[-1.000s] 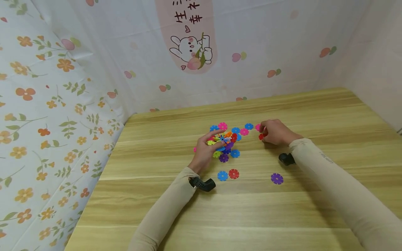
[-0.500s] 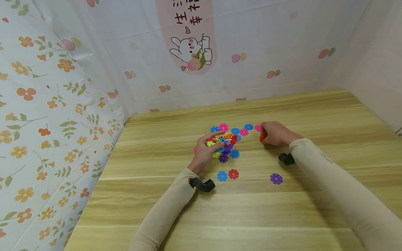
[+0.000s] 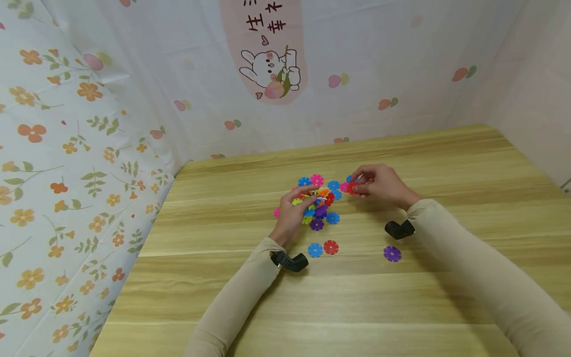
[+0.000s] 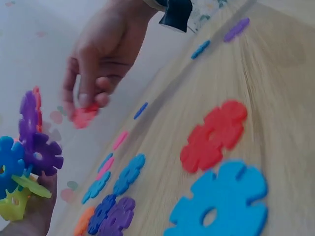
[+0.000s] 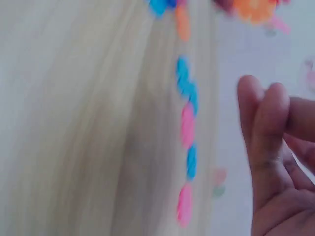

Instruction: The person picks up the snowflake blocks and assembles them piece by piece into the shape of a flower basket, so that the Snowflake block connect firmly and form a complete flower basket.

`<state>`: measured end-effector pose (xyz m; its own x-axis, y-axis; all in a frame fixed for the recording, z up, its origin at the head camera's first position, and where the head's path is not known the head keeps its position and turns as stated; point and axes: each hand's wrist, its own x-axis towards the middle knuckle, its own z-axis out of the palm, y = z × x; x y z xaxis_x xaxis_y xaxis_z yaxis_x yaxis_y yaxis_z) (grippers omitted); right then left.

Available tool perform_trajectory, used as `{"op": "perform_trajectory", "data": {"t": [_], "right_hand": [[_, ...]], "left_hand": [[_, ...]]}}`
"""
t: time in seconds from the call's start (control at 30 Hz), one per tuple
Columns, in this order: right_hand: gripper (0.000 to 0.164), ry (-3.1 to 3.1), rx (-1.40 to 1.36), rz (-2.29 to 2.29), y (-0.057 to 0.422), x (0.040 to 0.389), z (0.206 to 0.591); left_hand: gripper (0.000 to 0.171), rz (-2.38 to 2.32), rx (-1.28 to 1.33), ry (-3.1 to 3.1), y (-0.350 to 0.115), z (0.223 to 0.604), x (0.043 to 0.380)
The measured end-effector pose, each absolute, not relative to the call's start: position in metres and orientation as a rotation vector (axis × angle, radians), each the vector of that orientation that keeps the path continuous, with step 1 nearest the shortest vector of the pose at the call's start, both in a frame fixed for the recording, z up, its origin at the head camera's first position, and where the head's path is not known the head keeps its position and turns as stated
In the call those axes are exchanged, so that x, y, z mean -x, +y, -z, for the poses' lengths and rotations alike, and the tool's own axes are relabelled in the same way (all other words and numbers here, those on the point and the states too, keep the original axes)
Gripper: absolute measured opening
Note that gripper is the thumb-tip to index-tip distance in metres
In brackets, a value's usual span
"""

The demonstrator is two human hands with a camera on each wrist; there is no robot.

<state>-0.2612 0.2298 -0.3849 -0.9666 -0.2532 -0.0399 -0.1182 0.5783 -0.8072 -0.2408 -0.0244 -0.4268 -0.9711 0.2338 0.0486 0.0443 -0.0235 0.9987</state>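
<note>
My left hand (image 3: 289,213) holds a cluster of interlocked plastic snowflake discs (image 3: 317,198) in mixed colours. In the left wrist view, purple discs (image 4: 47,155) and a blue disc (image 4: 7,160) stick up from that cluster above the hand. Thumb and fingertips of my right hand (image 3: 384,186) pinch a red snowflake disc (image 4: 84,116), raised off the table to the right of the cluster. The right wrist view shows the pinching fingers (image 5: 270,113), but the red disc is hidden there.
Loose discs lie on the wooden table (image 3: 267,307). A blue disc (image 3: 314,250) and a red disc (image 3: 331,247) lie nearer me, with a purple disc (image 3: 392,254) farther right. Several blue and pink discs (image 3: 317,179) lie behind the cluster. A printed cloth (image 3: 379,59) hangs behind.
My right hand has lifted the red disc from the table and carried it left toward the cluster. My left hand stays nearly in place, and its cluster has turned a little.
</note>
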Motion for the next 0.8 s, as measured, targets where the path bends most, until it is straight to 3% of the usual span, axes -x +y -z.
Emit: {"op": "perform_trajectory", "data": {"t": [0.23, 0.8], "right_hand": [[0.021, 2.595, 0.346, 1.577, 0.201, 0.258, 0.374], [0.014, 2.819, 0.369, 1.456, 0.184, 0.252, 0.378]], "left_hand": [[0.028, -2.154, -0.263, 2.058, -0.023, 0.427, 0.243], [0.029, -2.084, -0.204, 1.991, -0.023, 0.426, 0.240]]}}
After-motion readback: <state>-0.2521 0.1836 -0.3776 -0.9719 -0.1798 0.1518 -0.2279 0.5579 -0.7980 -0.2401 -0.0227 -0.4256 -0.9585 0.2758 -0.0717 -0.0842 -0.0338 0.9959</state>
